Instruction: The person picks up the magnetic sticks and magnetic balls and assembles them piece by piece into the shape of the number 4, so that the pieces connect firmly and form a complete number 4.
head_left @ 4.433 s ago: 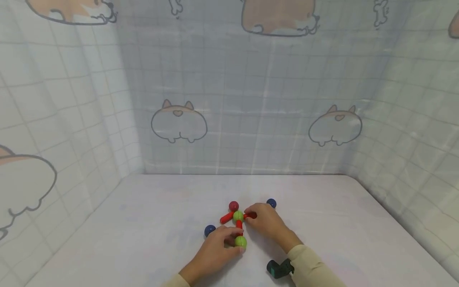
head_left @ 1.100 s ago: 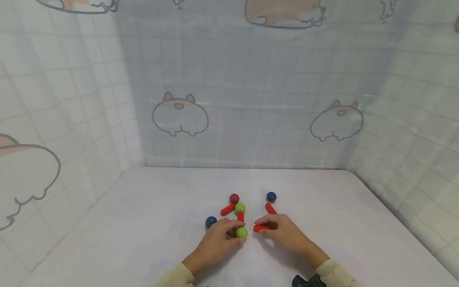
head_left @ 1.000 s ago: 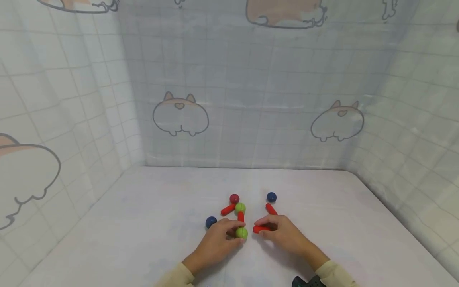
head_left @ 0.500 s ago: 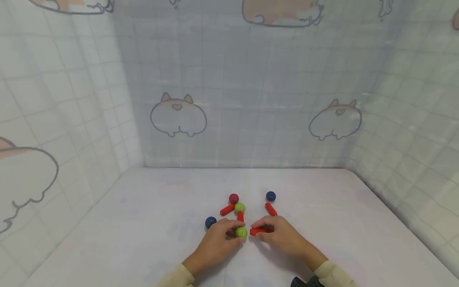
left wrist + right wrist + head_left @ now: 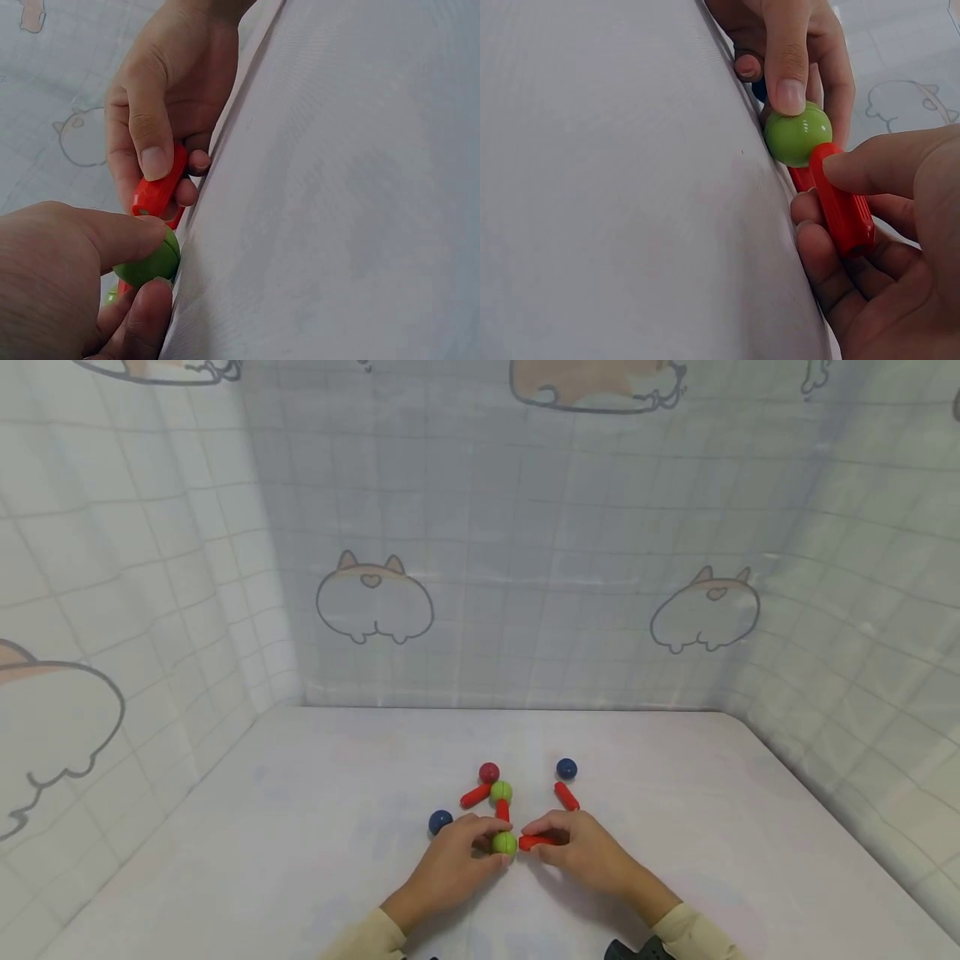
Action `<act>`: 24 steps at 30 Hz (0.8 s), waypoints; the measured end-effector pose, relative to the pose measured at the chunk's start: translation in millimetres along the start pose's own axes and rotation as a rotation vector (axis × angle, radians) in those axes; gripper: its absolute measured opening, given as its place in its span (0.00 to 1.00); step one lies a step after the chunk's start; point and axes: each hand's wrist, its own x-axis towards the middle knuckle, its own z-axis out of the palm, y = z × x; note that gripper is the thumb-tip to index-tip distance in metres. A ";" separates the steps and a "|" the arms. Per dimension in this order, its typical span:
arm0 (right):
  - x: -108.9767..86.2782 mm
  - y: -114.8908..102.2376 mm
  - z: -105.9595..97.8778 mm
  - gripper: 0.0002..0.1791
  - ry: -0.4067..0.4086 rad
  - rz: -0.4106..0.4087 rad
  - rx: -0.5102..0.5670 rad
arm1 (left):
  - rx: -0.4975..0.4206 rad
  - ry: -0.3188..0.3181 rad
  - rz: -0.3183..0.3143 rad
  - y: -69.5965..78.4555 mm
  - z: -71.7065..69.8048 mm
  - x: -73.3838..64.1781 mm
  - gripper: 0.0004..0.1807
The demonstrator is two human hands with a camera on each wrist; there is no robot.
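Observation:
My left hand point(image 5: 456, 860) pinches a light-green ball point(image 5: 505, 844) between thumb and fingers, low over the table. From this ball a short red rod point(image 5: 502, 811) runs back to a second green ball point(image 5: 501, 792). My right hand point(image 5: 588, 850) pinches another red rod point(image 5: 536, 842), held between thumb and fingers in the right wrist view point(image 5: 844, 202). One end of that rod points at the near green ball; whether they touch I cannot tell. By the far green ball lie a red rod point(image 5: 476, 796) and a red ball point(image 5: 489, 772).
A blue ball point(image 5: 440, 822) sits just beyond the left hand. Behind the right hand lie a loose red rod point(image 5: 566, 796) and another blue ball point(image 5: 566, 768). A dark device point(image 5: 639, 950) shows at the right wrist. Patterned curtains surround the white table point(image 5: 300, 827).
My right hand left the far green ball's side and came nearer, holding a red rod; lately it has moved left, bringing the rod's end up to the near green ball. The left hand stays put.

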 end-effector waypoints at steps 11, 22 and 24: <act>-0.3 -2.8 1.0 0.13 0.002 0.039 0.037 | -0.002 -0.004 0.012 2.6 -3.0 -1.2 0.23; 0.6 -0.7 0.5 0.13 0.018 0.064 0.051 | -0.008 -0.003 0.030 1.3 -3.1 -1.8 0.22; 0.9 -0.3 -0.3 0.12 0.023 0.070 0.045 | -0.007 -0.001 0.031 0.7 -2.8 -1.2 0.21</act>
